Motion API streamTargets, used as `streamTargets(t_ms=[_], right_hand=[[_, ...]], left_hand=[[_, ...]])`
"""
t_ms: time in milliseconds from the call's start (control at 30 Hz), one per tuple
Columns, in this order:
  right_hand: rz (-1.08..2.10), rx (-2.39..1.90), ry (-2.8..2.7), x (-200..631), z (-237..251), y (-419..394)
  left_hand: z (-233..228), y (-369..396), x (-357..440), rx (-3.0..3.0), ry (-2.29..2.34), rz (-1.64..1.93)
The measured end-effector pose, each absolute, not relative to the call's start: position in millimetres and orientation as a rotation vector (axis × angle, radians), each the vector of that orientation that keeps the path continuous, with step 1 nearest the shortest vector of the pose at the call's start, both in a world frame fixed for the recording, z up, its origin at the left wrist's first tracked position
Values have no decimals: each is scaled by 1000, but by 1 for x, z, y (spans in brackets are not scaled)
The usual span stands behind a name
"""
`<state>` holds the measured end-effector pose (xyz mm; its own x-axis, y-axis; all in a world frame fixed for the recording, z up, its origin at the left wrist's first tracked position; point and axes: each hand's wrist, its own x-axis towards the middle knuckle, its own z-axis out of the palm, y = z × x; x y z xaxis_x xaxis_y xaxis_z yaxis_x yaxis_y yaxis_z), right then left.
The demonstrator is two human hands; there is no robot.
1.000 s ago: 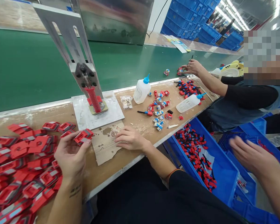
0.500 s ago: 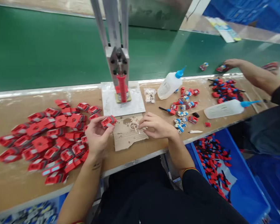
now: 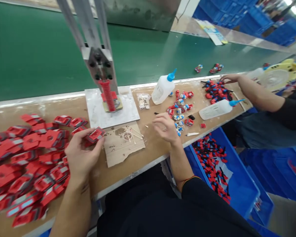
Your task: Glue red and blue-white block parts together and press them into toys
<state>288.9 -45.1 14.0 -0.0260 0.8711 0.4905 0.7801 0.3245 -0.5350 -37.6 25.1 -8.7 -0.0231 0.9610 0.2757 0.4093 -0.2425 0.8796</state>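
My left hand (image 3: pixel 82 151) pinches a small red and grey plastic part (image 3: pixel 96 135) between thumb and fingers, just left of a torn piece of cardboard (image 3: pixel 113 156). On that cardboard lie a small round dish (image 3: pixel 127 135) and several thin white sticks (image 3: pixel 135 133). My right hand (image 3: pixel 166 130) hovers over the bench to the right of the cardboard. Its fingers are loosely bent and apart, with nothing visible in them. Just beyond its fingertips shows the tip of a black rod (image 3: pixel 156 113). Small red, white and blue pieces (image 3: pixel 180 110) lie past this hand.
A press with a red plastic piece (image 3: pixel 108 95) stands on a white plate (image 3: pixel 96 115). Many red parts (image 3: pixel 32 158) are heaped at left. Two bottles, one upright (image 3: pixel 162 89), one lying (image 3: pixel 214 109), are at right. A co-worker's arm (image 3: pixel 259 90) reaches over a red-black pile (image 3: pixel 217 90).
The view has swung right. My right hand has left the cardboard and moved right. My left hand still holds the red part. The co-worker's hand has come from the green belt to the pile.
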Motion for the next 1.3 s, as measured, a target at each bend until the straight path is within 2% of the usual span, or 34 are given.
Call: streamTargets(t_ms=[133, 267, 400, 667, 867, 967, 1300], right_hand=[[-134, -1980, -1427, 360, 15, -64], [99, -2182, -1686, 400, 13, -56], [238, -2205, -1798, 403, 8, -38], [372, -2153, -1753, 400, 4, -26], [230, -2207, -1742, 400, 3, -31], [115, -2221, -1870, 405, 5, -25], [263, -2025, -2141, 421, 10, -11]], left_hand=[[-8, 31, -45, 1976, 1607, 1129], [-5, 33, -51, 2058, 1666, 1018], [-2, 34, -54, 2055, 1725, 932], [8, 46, -75, 2108, 1440, 565], [16, 38, -104, 2294, 1288, 377], [17, 28, -102, 2430, 1233, 363], [6, 14, -86, 2544, 1134, 364]])
